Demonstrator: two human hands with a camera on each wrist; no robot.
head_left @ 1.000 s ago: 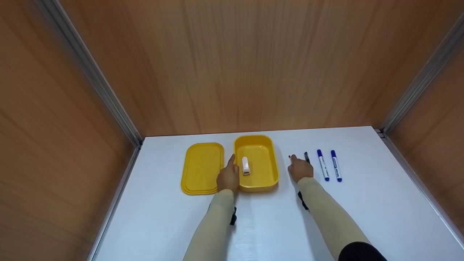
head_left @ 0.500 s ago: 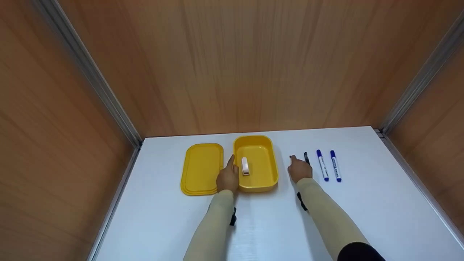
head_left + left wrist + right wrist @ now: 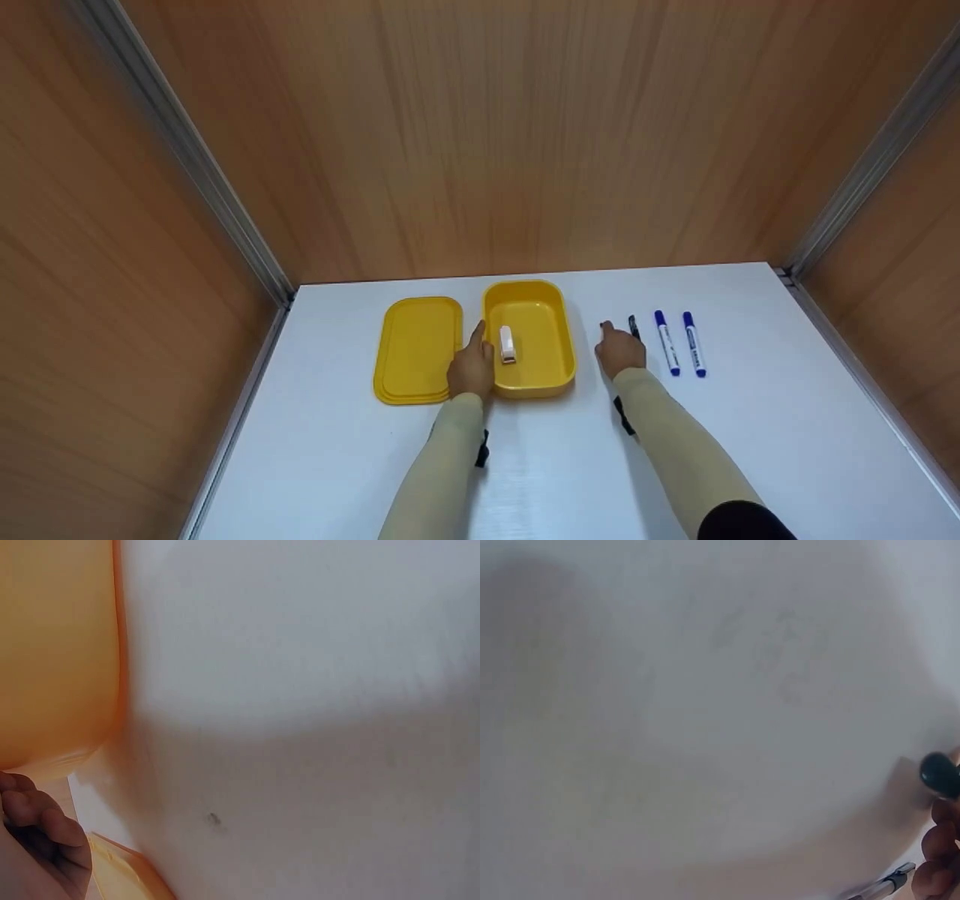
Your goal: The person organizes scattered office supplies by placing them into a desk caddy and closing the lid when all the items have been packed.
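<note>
One yellow box, one lid, one white stapler, two blue markers, two black pens.

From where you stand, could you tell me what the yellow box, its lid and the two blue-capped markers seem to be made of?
The yellow box and its lid look like moulded plastic: uniform colour, rounded corners, a soft sheen. The two blue-capped markers seem plastic too, with smooth white barrels bearing printed labels and glossy blue caps. From this distance I cannot rule out other materials.
</note>
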